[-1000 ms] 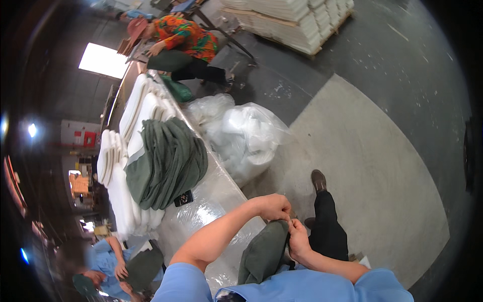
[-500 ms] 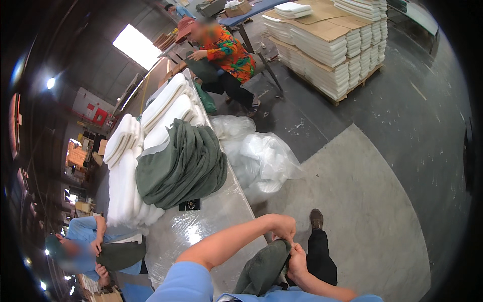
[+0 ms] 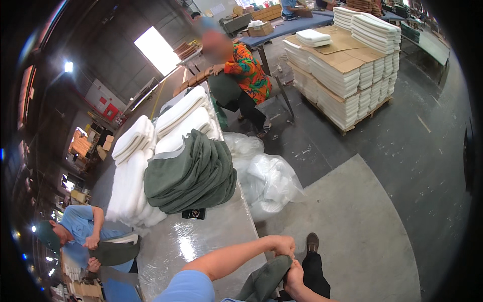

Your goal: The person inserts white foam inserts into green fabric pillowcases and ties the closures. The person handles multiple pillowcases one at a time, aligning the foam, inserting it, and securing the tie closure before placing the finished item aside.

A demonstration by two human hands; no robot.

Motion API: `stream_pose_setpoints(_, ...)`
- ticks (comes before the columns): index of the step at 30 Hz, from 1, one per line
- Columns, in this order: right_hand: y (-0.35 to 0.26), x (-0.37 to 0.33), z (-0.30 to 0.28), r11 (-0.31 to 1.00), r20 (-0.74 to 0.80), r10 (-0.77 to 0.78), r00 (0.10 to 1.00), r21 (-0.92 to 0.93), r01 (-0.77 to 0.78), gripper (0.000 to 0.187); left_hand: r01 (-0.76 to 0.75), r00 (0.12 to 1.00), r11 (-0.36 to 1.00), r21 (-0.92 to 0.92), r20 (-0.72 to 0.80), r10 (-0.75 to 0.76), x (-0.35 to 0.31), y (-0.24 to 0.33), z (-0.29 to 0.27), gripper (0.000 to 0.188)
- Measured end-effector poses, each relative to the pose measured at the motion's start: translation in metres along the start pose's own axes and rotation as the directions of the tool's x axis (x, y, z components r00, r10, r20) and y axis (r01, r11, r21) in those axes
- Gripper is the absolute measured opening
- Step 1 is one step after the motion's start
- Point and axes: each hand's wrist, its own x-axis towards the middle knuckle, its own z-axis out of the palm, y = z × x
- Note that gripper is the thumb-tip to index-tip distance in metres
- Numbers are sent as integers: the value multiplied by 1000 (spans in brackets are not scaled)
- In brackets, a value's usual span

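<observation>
My left hand (image 3: 285,246) is closed on the upper edge of a dark green fabric cover (image 3: 266,277). Just below it, my right hand (image 3: 295,276) pinches the same edge, with its fingers partly hidden by the cloth. The cover hangs bunched in front of my body, its lower part cut off by the picture's edge. To the left, a pile of similar green covers (image 3: 193,173) lies on the plastic-wrapped table (image 3: 221,229). Behind and beside that pile are thick white padding sheets (image 3: 128,186), folded in stacks.
A small black object (image 3: 193,214) lies by the green pile. Clear plastic bags (image 3: 271,181) sit on the floor at the table's right side. A pallet of white pads (image 3: 342,80) stands far right. Two co-workers handle green cloth, one seated beyond the table, one at left.
My view has shifted, so the scene sits lower in the picture. Both my hands keep hold of the cover's edge. The seated co-worker has bent forward over the green cloth.
</observation>
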Motion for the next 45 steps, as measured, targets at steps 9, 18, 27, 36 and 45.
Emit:
stream_pose_setpoints(9,8,6,-2,999,4,-29,1000,-30,29,22,38,989,999,40,139,-43,0,11,-15,39)
stream_pose_setpoints(18,13,3,-1,993,-65,-105,992,-54,102,33,105,967,994,-36,239,-93,6,14,-15,37)
stream_pose_setpoints(27,9,7,18,996,-50,-20,999,81,24,45,18,993,999,39,114,-22,1,1,-9,36)
stream_pose_setpoints(36,24,31,22,999,-27,-41,999,-12,41,54,95,989,990,107,104,-107,-14,2,-23,36)
stream_pose_setpoints(45,16,20,20,996,-25,-73,997,-52,71,54,170,962,982,-80,230,-148,-7,3,-19,28)
